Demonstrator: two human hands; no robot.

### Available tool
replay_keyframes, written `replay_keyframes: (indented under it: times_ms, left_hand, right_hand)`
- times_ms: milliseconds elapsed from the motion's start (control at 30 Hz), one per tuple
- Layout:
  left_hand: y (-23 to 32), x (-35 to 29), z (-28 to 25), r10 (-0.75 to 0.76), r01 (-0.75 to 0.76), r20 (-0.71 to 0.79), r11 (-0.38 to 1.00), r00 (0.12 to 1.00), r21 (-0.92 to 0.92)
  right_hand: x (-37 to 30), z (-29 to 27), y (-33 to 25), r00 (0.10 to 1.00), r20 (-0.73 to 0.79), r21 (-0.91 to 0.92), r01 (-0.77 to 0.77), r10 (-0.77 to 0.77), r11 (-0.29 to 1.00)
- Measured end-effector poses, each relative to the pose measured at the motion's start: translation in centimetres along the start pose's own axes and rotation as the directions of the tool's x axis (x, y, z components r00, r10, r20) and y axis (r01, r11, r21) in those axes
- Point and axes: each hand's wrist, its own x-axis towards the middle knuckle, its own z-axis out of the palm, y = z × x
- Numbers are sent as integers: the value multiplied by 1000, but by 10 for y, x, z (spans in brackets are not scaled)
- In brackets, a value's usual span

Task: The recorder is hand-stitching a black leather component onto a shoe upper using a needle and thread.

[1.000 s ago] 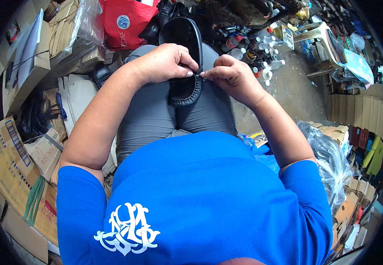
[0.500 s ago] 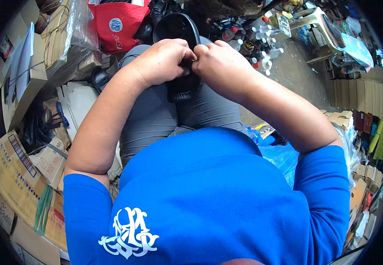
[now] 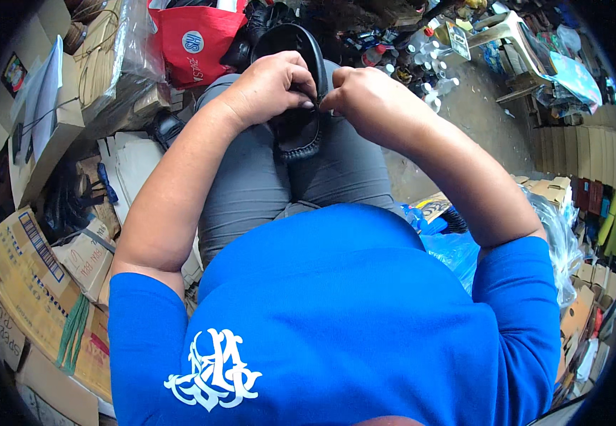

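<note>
A black shoe [image 3: 298,135] lies lengthwise across my grey-trousered thighs, its puckered, stitched end toward me. My left hand [image 3: 276,86] is closed at the left of the shoe's opening, fingertips curled in over its inner side. On the opposite edge my right hand [image 3: 366,99] pinches, thumb and forefinger pressed together against the rim. Whatever small thing may be between those fingers is too small to make out. Both hands hide the shoe's middle part.
Beyond my left knee stands a red bag [image 3: 198,42]. Plastic bottles [image 3: 429,60] crowd the floor ahead to the right, near a worn plastic chair [image 3: 514,42]. Cardboard boxes [image 3: 38,284] are piled at my left. Blue plastic bags [image 3: 454,255] lie by my right hip.
My hands have drawn slightly apart, the right shifting to the right along the shoe's rim. More of the shoe's opening shows between them. The whole view has shifted slightly.
</note>
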Motion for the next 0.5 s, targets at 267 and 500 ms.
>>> replay_keyframes:
  times_ms: [267,500]
  left_hand:
    - [0,-5,9,14,-13,-89,1000,996,9]
    - [56,-67,3,-287,304,-261,952,922,26]
  right_hand:
    - [9,31,10,990,-105,225,-72,97,972]
    - [-23,31,36,938,236,812,-333,253,480]
